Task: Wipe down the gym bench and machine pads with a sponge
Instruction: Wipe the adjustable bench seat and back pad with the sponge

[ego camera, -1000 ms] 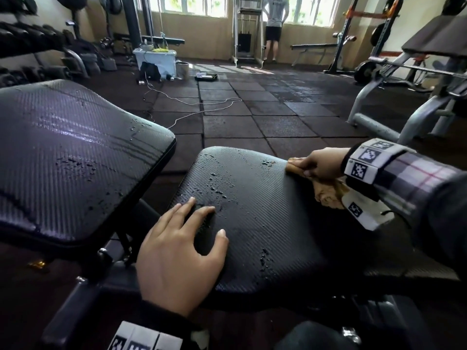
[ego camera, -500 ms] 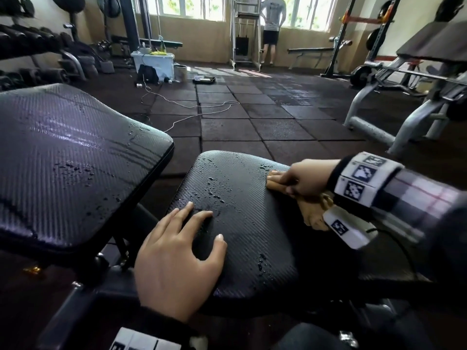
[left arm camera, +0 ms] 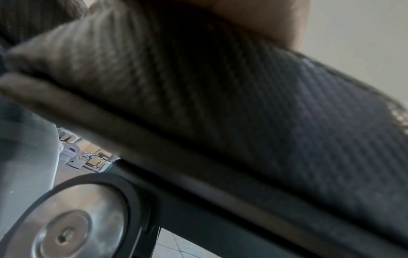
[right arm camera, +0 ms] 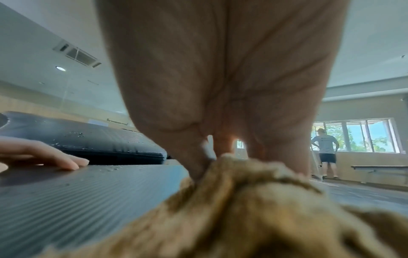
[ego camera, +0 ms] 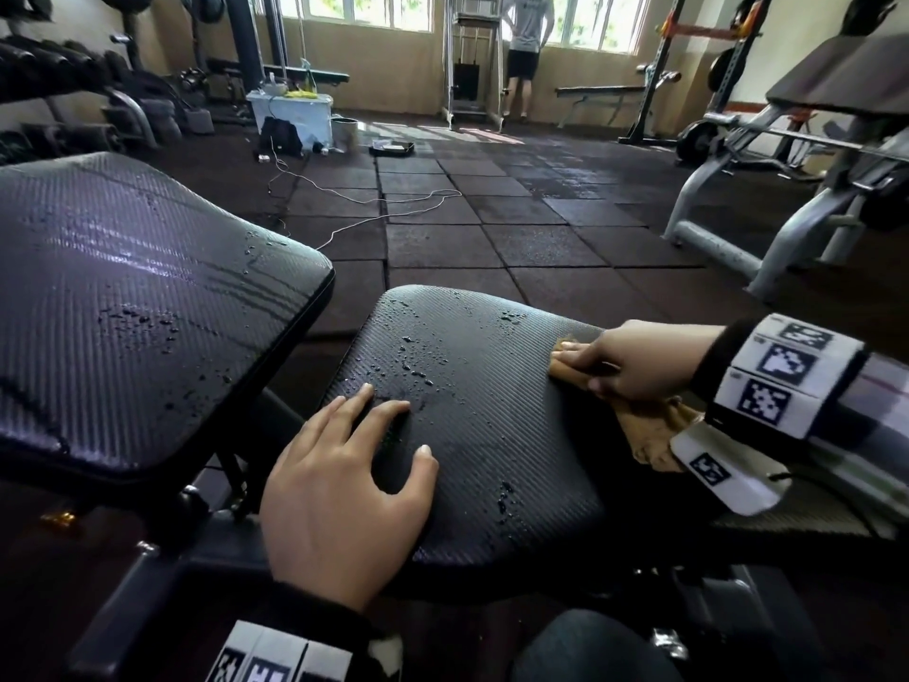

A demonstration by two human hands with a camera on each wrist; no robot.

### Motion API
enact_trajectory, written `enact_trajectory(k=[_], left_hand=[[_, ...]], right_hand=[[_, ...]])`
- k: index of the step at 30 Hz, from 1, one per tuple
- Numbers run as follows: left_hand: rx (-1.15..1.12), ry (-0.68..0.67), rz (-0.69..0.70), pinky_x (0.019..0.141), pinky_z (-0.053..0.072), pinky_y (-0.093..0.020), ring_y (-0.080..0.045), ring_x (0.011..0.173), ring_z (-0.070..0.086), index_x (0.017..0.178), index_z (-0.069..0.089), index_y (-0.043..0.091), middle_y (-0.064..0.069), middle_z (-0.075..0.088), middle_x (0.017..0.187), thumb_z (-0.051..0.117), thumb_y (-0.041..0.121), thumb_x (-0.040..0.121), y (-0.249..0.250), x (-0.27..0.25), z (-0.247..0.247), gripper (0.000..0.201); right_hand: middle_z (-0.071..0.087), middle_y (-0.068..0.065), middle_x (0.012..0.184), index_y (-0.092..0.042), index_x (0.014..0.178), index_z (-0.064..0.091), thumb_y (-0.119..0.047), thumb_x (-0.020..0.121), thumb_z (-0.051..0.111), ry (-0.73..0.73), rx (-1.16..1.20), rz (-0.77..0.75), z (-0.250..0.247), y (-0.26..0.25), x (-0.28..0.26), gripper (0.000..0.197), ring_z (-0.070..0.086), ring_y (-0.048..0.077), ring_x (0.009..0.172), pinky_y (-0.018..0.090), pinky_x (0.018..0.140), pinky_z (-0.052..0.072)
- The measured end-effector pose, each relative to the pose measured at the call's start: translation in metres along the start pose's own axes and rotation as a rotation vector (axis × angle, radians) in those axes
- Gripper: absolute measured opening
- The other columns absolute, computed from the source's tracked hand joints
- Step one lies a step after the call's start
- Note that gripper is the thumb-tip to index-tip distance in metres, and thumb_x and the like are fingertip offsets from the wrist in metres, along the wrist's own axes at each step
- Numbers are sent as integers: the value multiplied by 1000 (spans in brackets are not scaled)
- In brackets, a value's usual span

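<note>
The black textured seat pad (ego camera: 492, 435) of the gym bench carries water droplets near its middle. My left hand (ego camera: 388, 435) lies flat on the pad's near left corner, fingers spread and holding nothing. At the pad's right edge, my right hand (ego camera: 580, 371) grips a tan sponge (ego camera: 649, 435) and presses it on the pad, fingers pointing left. The right wrist view shows the sponge (right arm camera: 253, 200) bunched under my palm and the left fingers (right arm camera: 55, 157) on the seat pad (right arm camera: 66, 200). The tilted back pad (ego camera: 137, 297) at left is wet and streaked.
A white cable (ego camera: 393, 209) trails over the dark rubber floor tiles beyond the bench. A grey machine frame (ego camera: 728, 224) stands at right and a dumbbell rack (ego camera: 49, 91) at far left. A white box (ego camera: 295, 110) and a standing person (ego camera: 529, 51) are by the windows.
My right hand slid the sponge left along the seat pad's right part, then back a little to the right. The left hand stayed in place.
</note>
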State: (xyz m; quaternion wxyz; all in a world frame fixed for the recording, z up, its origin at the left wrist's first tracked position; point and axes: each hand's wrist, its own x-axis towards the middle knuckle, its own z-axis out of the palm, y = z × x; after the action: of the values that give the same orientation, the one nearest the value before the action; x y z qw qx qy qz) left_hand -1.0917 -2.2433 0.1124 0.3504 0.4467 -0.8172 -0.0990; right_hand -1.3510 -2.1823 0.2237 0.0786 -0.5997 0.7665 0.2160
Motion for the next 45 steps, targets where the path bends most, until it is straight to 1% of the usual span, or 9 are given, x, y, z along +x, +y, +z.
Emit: enact_trajectory(k=[8,17,20,26,30,36,40,43,45], left_hand=[[-3,-3,4,103,40,-32,-15,123,55,110,71,35,9,63,128,44,58,73,0,0,0,51],[-8,8,-1,103,38,-31,-16,123,55,109,71,33,7,64,127,45,58,72,0,0,0,51],[2,-2,-18,107,36,-36,-18,126,53,111,71,33,6,63,129,43,59,72,2,0,1,54],[10,-6,-34,107,37,-42,-21,126,54,112,70,32,4,63,129,44,59,71,3,-1,0,56],[-9,-7,-37,106,42,-43,-19,126,54,112,70,33,6,63,128,44,59,71,2,-1,1,55],[-23,2,-44,102,45,-43,-18,125,55,110,71,34,8,64,127,45,59,70,1,0,1,53],[-20,1,-50,102,45,-43,-16,126,54,110,70,36,10,63,127,44,59,71,2,-1,0,53],[-18,1,-47,101,46,-44,-16,126,53,111,70,36,10,63,127,44,60,71,2,0,1,53],[-18,0,-42,101,46,-44,-16,126,53,111,70,36,10,63,127,45,59,71,1,0,1,53]], right_hand=[[59,4,125,-26,135,48,-31,93,49,59,143,84,-15,16,60,42,54,21,111,25,93,38],[62,1,106,-22,117,59,-35,93,47,-11,52,179,14,32,14,30,53,19,89,21,76,36],[61,2,104,-19,116,60,-32,94,47,-34,49,194,10,25,11,28,54,20,92,21,76,35],[65,11,108,-6,109,64,-29,96,41,30,70,249,-12,12,55,35,58,27,97,27,83,43],[66,16,104,-2,101,64,-34,96,39,146,44,239,-25,2,99,40,53,27,82,31,82,46],[65,13,111,-7,117,61,-31,94,45,179,12,87,-35,-14,116,36,59,30,102,32,89,46],[40,-9,145,-31,143,35,-25,93,53,107,142,-198,-22,-1,94,53,40,14,131,27,110,27],[27,-23,148,-38,140,34,-17,92,55,39,270,-347,-8,20,74,56,28,0,136,25,116,15],[29,-24,146,-39,139,36,-15,91,56,23,278,-299,-4,33,68,57,31,0,135,25,116,16]])
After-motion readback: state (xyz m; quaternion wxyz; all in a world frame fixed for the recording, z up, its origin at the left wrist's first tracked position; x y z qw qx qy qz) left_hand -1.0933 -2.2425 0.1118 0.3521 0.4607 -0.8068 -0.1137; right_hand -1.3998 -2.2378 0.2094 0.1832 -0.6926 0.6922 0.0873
